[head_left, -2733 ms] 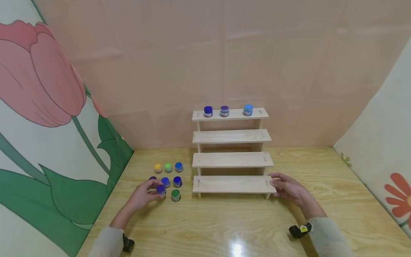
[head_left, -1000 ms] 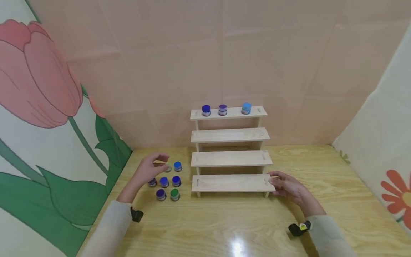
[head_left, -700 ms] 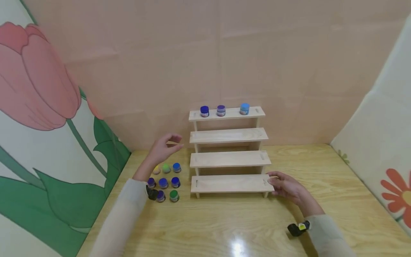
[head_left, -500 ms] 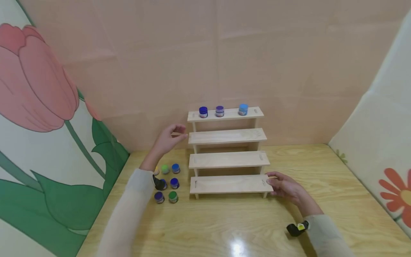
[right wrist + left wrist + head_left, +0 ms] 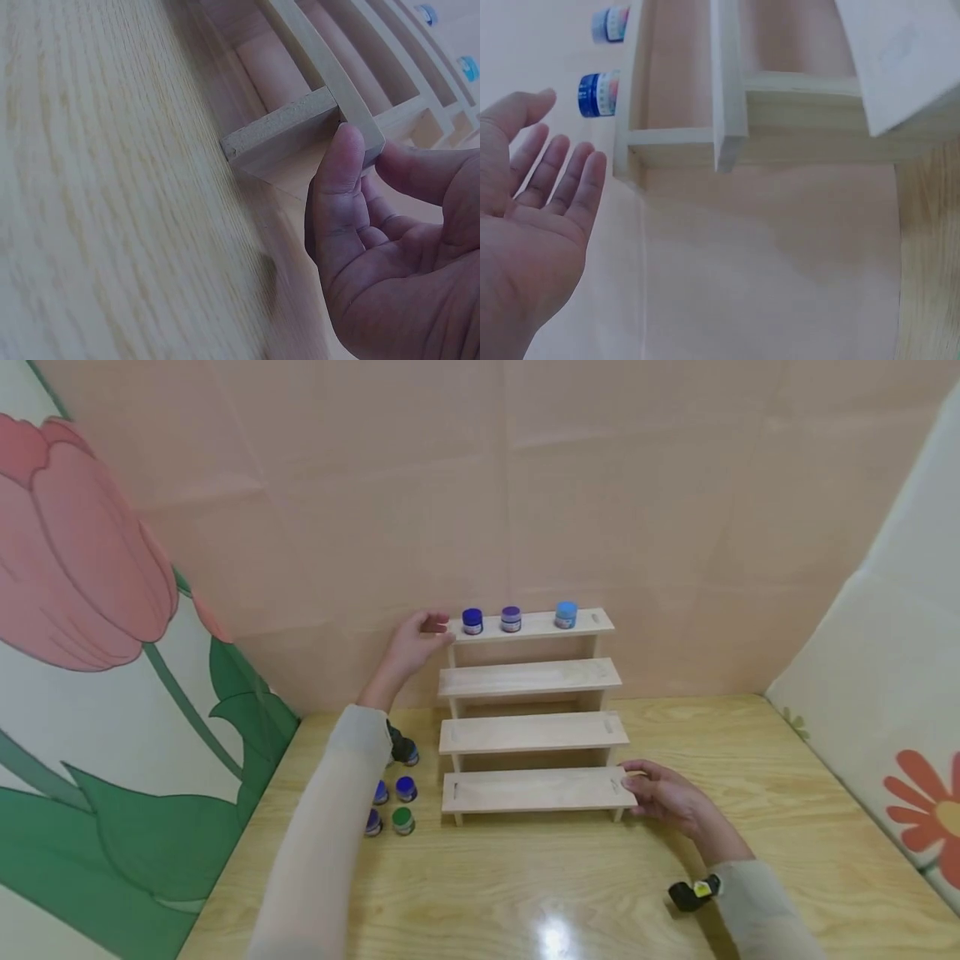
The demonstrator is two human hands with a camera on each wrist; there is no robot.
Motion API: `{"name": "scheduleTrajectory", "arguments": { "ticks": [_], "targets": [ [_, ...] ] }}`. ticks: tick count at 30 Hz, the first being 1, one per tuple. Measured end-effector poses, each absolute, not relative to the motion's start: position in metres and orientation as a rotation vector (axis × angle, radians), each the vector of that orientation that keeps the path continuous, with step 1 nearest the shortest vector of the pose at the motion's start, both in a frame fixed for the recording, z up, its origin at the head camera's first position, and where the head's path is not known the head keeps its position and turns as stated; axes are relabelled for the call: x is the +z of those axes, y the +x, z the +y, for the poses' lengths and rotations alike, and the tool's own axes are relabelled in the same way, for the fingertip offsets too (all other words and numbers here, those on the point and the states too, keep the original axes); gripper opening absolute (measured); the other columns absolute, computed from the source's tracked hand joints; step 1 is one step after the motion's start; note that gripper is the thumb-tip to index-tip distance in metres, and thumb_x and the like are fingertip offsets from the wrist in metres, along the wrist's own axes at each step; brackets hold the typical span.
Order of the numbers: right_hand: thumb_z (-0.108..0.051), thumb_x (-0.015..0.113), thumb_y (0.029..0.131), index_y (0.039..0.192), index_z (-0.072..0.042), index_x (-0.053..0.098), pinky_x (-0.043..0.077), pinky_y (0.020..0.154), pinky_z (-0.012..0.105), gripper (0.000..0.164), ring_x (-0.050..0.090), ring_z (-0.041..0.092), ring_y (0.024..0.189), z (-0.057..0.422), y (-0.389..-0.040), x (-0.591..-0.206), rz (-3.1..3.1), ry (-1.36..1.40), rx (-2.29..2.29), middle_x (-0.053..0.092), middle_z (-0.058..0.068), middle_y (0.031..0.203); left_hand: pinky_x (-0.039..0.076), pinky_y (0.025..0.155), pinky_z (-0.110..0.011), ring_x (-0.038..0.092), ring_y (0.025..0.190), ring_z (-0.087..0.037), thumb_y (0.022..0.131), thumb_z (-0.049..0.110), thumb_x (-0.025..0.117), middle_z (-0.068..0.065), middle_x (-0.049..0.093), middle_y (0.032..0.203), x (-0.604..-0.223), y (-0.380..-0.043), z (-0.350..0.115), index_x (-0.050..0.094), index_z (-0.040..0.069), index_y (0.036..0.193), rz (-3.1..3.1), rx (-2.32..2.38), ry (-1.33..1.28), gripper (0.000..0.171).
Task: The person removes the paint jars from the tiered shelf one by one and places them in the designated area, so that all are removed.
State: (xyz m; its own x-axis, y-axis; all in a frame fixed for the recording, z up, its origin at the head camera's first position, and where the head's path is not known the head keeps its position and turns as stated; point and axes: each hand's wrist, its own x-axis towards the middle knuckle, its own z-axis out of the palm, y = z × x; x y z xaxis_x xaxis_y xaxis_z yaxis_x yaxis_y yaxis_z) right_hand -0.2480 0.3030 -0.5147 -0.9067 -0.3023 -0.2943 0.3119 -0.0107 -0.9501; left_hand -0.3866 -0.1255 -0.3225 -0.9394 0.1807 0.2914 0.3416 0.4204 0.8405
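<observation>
A pale wooden tiered rack [image 5: 536, 789] stands on the table. On its top shelf are a dark blue jar [image 5: 472, 622], a purple-lidded jar [image 5: 511, 619] and a light blue jar [image 5: 566, 615]. My left hand [image 5: 412, 645] is by the left end of that shelf, close to the dark blue jar. The left wrist view shows this hand [image 5: 532, 240] with loosely bent fingers, holding nothing and apart from the jar. My right hand [image 5: 675, 800] pinches the right end of the lowest shelf between thumb and finger, as the right wrist view confirms.
Left of the rack, small jars stand on the wooden table [image 5: 510, 877], among them a green one [image 5: 402, 821] and a blue one [image 5: 406, 789]. My left forearm and wrist camera hide some of them. A pinkish sheet [image 5: 375, 485] covers the wall behind.
My left hand has let go of a purple jar among the table jars, then risen and moved right to the top shelf. My right hand keeps its grip on the rack.
</observation>
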Motion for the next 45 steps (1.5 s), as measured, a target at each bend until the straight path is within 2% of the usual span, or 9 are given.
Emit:
{"name": "scheduleTrajectory", "arguments": {
  "ticks": [6, 15, 22, 31, 45],
  "targets": [
    [-0.011, 0.057, 0.103, 0.126, -0.016, 0.054, 0.06, 0.07, 0.025, 0.023, 0.066, 0.012, 0.085, 0.303, -0.248, -0.514, 1.84, -0.01, -1.977, 0.064, 0.001, 0.102, 0.052, 0.103, -0.041, 0.058, 0.124, -0.026, 0.094, 0.018, 0.074, -0.009, 0.063, 0.134, -0.313, -0.398, -0.114, 0.061, 0.009, 0.134, -2.533, -1.545, -0.395, 0.042],
    [-0.011, 0.057, 0.103, 0.121, -0.02, 0.057, 0.06, 0.07, 0.024, 0.02, 0.066, 0.012, 0.084, 0.304, -0.247, -0.515, 1.825, -0.025, -1.982, 0.065, 0.0, 0.1, 0.051, 0.105, -0.04, 0.058, 0.125, -0.028, 0.092, 0.012, 0.075, -0.011, 0.062, 0.136, -0.315, -0.411, -0.102, 0.059, 0.005, 0.135, -2.549, -1.552, -0.422, 0.046],
    [-0.011, 0.057, 0.104, 0.127, -0.013, 0.053, 0.059, 0.069, 0.025, 0.024, 0.066, 0.013, 0.084, 0.304, -0.246, -0.515, 1.834, 0.013, -1.982, 0.064, 0.002, 0.101, 0.049, 0.107, -0.04, 0.055, 0.128, -0.027, 0.092, 0.01, 0.074, -0.012, 0.061, 0.137, -0.317, -0.416, -0.099, 0.058, 0.007, 0.137, -2.601, -1.527, -0.416, 0.048],
    [-0.011, 0.057, 0.104, 0.128, -0.013, 0.053, 0.059, 0.069, 0.025, 0.025, 0.066, 0.013, 0.084, 0.299, -0.247, -0.512, 1.83, 0.005, -1.98, 0.064, 0.001, 0.101, 0.05, 0.106, -0.04, 0.057, 0.124, -0.028, 0.09, 0.007, 0.076, -0.015, 0.063, 0.132, -0.314, -0.419, -0.096, 0.058, 0.005, 0.136, -2.627, -1.502, -0.433, 0.05],
    [-0.011, 0.057, 0.104, 0.126, -0.015, 0.055, 0.06, 0.07, 0.026, 0.022, 0.065, 0.013, 0.084, 0.299, -0.248, -0.511, 1.841, 0.002, -1.972, 0.064, 0.0, 0.1, 0.054, 0.1, -0.038, 0.06, 0.118, -0.027, 0.088, 0.013, 0.081, -0.013, 0.065, 0.126, -0.314, -0.416, -0.093, 0.061, 0.007, 0.132, -2.576, -1.545, -0.392, 0.05]
  ]
}}
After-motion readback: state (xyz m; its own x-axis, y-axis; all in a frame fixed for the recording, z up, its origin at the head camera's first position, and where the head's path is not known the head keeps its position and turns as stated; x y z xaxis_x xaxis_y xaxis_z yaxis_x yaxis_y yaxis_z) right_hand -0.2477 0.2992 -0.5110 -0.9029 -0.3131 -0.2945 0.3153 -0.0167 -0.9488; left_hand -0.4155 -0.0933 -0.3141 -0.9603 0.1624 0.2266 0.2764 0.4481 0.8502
